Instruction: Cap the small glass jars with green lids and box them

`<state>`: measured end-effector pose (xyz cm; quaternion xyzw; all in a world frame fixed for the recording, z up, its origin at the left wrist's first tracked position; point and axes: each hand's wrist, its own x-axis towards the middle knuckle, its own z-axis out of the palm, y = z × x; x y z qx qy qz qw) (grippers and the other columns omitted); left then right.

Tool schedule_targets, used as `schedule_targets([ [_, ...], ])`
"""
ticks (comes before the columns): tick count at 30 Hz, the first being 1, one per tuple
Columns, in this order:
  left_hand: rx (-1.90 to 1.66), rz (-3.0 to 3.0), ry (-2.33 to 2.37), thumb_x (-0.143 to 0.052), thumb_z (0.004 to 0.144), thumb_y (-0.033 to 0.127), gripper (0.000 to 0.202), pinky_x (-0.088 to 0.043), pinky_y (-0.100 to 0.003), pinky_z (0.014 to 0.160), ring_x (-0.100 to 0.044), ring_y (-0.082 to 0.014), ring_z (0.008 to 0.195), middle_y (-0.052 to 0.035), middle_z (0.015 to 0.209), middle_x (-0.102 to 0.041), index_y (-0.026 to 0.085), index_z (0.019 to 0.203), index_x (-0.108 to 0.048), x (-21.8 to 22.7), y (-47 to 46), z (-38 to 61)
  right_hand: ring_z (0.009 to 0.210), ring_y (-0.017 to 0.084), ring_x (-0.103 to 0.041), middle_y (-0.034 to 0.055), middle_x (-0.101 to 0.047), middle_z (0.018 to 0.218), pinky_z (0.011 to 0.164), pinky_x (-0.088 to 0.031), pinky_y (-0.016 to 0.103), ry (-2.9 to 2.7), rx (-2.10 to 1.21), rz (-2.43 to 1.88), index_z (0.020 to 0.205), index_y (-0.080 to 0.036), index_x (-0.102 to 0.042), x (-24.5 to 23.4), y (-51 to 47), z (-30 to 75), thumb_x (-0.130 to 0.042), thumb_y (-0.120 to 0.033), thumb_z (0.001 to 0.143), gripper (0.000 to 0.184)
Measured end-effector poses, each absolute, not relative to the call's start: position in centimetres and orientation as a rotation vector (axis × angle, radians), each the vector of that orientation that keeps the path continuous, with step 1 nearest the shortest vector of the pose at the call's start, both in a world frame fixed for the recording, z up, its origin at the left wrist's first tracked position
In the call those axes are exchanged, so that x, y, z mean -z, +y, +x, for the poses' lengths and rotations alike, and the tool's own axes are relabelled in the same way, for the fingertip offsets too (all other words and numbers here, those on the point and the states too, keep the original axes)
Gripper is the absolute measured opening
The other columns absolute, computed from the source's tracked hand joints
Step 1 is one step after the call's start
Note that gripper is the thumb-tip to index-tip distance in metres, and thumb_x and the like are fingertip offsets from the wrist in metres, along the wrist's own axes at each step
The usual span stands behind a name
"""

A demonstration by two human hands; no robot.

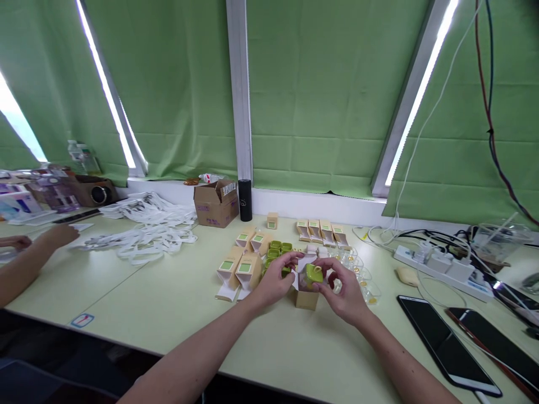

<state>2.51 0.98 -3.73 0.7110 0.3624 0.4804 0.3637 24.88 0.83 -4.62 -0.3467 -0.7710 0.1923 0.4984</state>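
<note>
My right hand (346, 290) pinches a small clear container with a green lid (314, 273), which has a loop on top. It sits at the mouth of a small open kraft box (307, 300) standing on the table. The fingers of my left hand (273, 283) are closed at the box's raised white flap; their exact grip is partly hidden. Left of my hands stand several open kraft boxes (249, 269) with green square labels. Behind my left hand are several green lids (274, 248), partly covered. Several clear cups (369, 290) with yellow bits lie beyond my right hand.
More open boxes (319, 231) and one closed box (272, 221) stand at the back, near a cardboard carton (215, 205) and a black tumbler (245, 200). Right are phones (447, 343) and a power strip (442, 272). Left, another person's arm (36, 255) is near white straps (147, 230).
</note>
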Motion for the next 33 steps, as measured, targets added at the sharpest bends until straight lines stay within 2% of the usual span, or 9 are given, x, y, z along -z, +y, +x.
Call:
schedule_targets([
  [5, -1.259, 1.832, 0.935, -0.054, 0.077, 0.007, 0.057, -0.051, -0.039, 0.104, -0.063, -0.0225, 0.112, -0.0096, 0.128, -0.069, 0.019, 0.132, -0.065, 4.0, 1.3, 2.5, 0.083, 0.023, -0.064, 0.0067, -0.070, 0.108, 0.063, -0.052, 0.034, -2.000, -0.401, -0.852, 0.107, -0.027, -0.062, 5.0, 1.0, 24.9, -0.074, -0.028, 0.085, 0.025],
  [10, -1.264, 1.840, 0.949, -0.054, 0.076, 0.007, 0.058, -0.053, -0.037, 0.101, -0.063, -0.0214, 0.109, -0.0090, 0.125, -0.070, 0.018, 0.132, -0.066, 4.0, 1.3, 2.6, 0.077, 0.022, -0.060, 0.0072, -0.069, 0.105, 0.062, -0.050, 0.035, -2.062, -0.369, -0.848, 0.107, -0.027, -0.061, 4.5, 0.4, 24.7, -0.070, -0.028, 0.089, 0.021],
  [14, -1.259, 1.839, 0.971, -0.054, 0.075, 0.008, 0.058, -0.053, -0.038, 0.100, -0.063, -0.0211, 0.106, -0.0093, 0.122, -0.071, 0.017, 0.132, -0.066, 3.9, 1.2, 2.7, 0.084, 0.025, -0.061, 0.0066, -0.072, 0.100, 0.074, -0.051, 0.040, -2.086, -0.294, -0.731, 0.103, -0.027, -0.064, 4.0, 0.3, 24.4, -0.059, -0.026, 0.098, 0.006],
  [18, -1.274, 1.852, 0.971, -0.055, 0.076, 0.008, 0.058, -0.054, -0.037, 0.099, -0.064, -0.0208, 0.105, -0.0089, 0.120, -0.071, 0.017, 0.132, -0.067, 3.9, 1.1, 2.7, 0.091, 0.025, -0.063, 0.0069, -0.072, 0.100, 0.080, -0.052, 0.041, -2.061, -0.268, -0.700, 0.100, -0.027, -0.066, 4.3, 0.6, 24.0, -0.048, -0.022, 0.104, 0.019],
  [21, -1.275, 1.855, 0.975, -0.055, 0.077, 0.008, 0.058, -0.053, -0.037, 0.101, -0.064, -0.0214, 0.108, -0.0087, 0.123, -0.071, 0.018, 0.133, -0.067, 3.9, 1.2, 2.7, 0.092, 0.024, -0.064, 0.0088, -0.067, 0.107, 0.075, -0.053, 0.038, -2.024, -0.256, -0.730, 0.096, -0.027, -0.068, 4.8, 0.7, 23.9, -0.052, -0.023, 0.103, 0.018],
  [25, -1.261, 1.853, 0.967, -0.055, 0.077, 0.009, 0.058, -0.053, -0.037, 0.101, -0.065, -0.0215, 0.109, -0.0087, 0.125, -0.071, 0.018, 0.133, -0.066, 3.9, 1.2, 2.7, 0.087, 0.022, -0.062, 0.0085, -0.057, 0.103, 0.065, -0.052, 0.033, -2.016, -0.265, -0.778, 0.091, -0.026, -0.069, 5.2, 0.7, 23.9, -0.054, -0.024, 0.101, 0.018],
  [33, -1.253, 1.863, 0.965, -0.055, 0.080, 0.009, 0.057, -0.053, -0.036, 0.100, -0.064, -0.0213, 0.110, -0.0085, 0.126, -0.071, 0.019, 0.136, -0.065, 4.2, 1.2, 2.6, 0.085, 0.022, -0.058, 0.0070, -0.052, 0.096, 0.064, -0.053, 0.033, -2.006, -0.274, -0.789, 0.087, -0.025, -0.073, 5.1, 0.9, 23.7, -0.057, -0.023, 0.099, 0.020],
])
